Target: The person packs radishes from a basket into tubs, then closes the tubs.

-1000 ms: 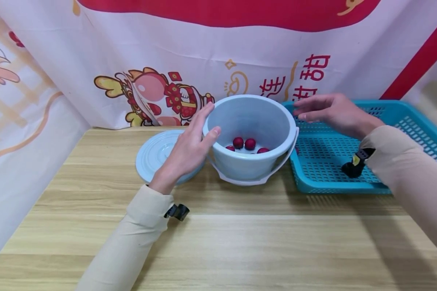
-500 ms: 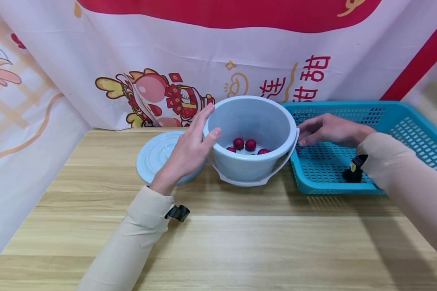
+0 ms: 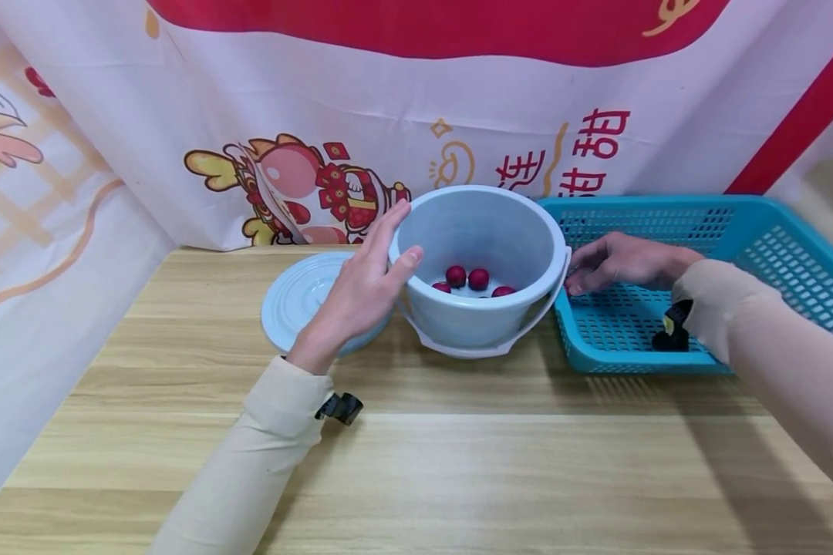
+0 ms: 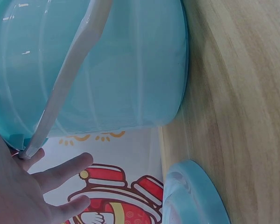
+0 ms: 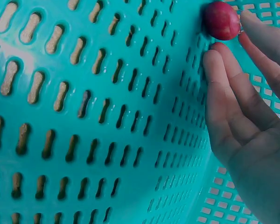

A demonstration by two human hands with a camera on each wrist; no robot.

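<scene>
A pale blue bucket with a white handle stands upright in the head view, several plum-like red fruits on its bottom. My left hand rests against the bucket's left rim, its thumb along the edge. In the left wrist view, the fingers of that left hand stretch out beside the rim and handle. My right hand reaches into the turquoise basket. Its fingertips are right at a red fruit by the basket wall, the fingers fairly straight around one side of it.
The bucket's light blue lid lies on the wooden table, left of the bucket and partly behind my left hand. A printed cloth hangs behind everything. The basket stands close to the bucket's right side.
My right hand has gone down from above the basket's left side to the red fruit inside it. The left hand has stayed on the bucket rim.
</scene>
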